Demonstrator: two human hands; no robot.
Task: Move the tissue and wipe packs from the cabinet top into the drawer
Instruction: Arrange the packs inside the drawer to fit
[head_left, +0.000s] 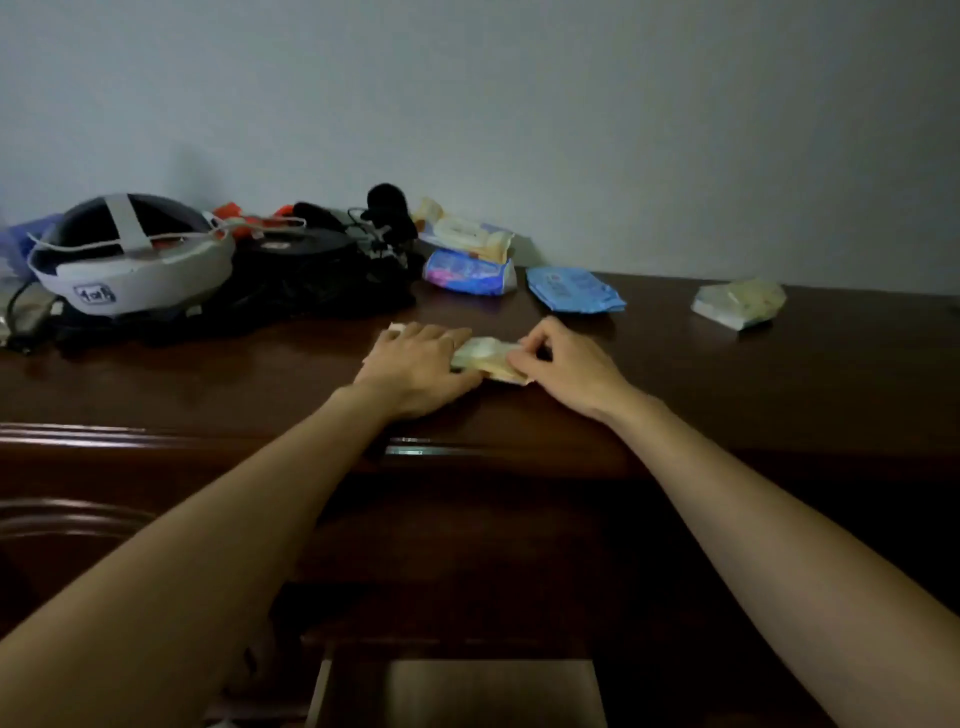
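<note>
A pale yellow wipe pack (485, 356) lies near the front edge of the dark wooden cabinet top (727, 384). My left hand (421, 369) lies over its left end and my right hand (563, 364) pinches its right end. Farther back lie a blue flat pack (574, 290), a blue and pink pack (470, 273) with a cream wipe pack (465, 234) stacked on it, and a clear tissue pack (740, 304) at the right. Below, the drawer (493, 691) stands pulled out, its pale bottom showing.
A white and dark helmet (130, 260) sits at the back left beside a black pile of cables and gear (322, 270). A grey wall rises behind the cabinet. Carved cabinet front panels (78, 519) run below the top edge.
</note>
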